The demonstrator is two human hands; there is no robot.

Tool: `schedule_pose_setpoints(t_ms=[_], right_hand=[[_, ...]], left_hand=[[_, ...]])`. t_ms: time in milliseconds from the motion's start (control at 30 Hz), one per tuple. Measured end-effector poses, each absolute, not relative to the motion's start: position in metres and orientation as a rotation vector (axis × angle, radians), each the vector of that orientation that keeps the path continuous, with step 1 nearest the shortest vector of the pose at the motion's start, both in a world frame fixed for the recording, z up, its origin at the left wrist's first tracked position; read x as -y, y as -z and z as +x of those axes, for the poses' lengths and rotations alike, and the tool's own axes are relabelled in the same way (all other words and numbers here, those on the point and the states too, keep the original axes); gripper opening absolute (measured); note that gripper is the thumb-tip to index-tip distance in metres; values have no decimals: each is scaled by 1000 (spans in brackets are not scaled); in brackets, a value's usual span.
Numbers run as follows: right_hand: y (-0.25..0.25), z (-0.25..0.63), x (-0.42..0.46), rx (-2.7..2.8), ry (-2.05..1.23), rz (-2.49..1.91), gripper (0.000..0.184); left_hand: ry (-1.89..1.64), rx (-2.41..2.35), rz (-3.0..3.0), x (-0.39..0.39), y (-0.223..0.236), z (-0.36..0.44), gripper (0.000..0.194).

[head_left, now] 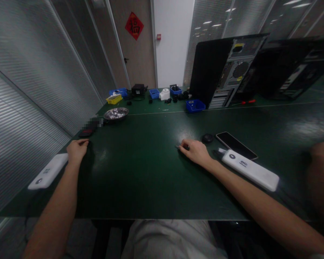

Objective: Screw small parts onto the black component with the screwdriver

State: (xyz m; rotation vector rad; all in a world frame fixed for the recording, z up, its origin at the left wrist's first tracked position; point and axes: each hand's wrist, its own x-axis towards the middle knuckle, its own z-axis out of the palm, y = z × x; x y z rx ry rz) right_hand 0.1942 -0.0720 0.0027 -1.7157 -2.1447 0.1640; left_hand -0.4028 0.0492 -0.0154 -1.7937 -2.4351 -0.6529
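Observation:
My left hand [77, 150] rests near the left edge of the green table, its fingers pressed together in a pinch. Whether something small is between them cannot be made out. Beside its wrist lies a white power bank [49, 171], and a dark object with a red mark [86, 132], partly pixelated, is just beyond the fingers. To the right, my right hand [194, 151] lies on the tabletop, closed around a small dark thing with a thin metal tip [177, 146]; most of it is hidden by the fingers. A round black object [207, 138] sits close behind that hand.
Right of my forearm are a phone [236, 144] and a white power bank marked 18 [250, 169]. A metal bowl [116, 113], blue bins [195, 105], a yellow bin [114, 99] and a computer case [213, 72] stand farther back. Another person's arm [322, 176] is at right.

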Motion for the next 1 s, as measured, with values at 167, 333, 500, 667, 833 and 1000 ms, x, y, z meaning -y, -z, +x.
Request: schedule_pose_setpoints(t_ms=[167,333,500,667,833,1000], right_hand=[[-1,195,71,2150,-160,-1712,22],[-1,194,72,2146,-149,-1719,22],[-2,194,72,2155,-148,-1717,22],[-2,194,73,2159,-144,-1725,24],[-5,192,74,2163,-143,-1742,24],[-8,192,73,2174,-177,-1743,25]], left_hand=[[694,2538,-1736,-53,17,-407,34],[741,2647,-1690,-53,17,-407,34],[794,2709,-1641,-53,15,-404,35],[795,2729,-1620,-53,12,-400,35],[759,2712,-1656,-51,7,-398,35],[730,2711,-1677,-52,3,-403,34]])
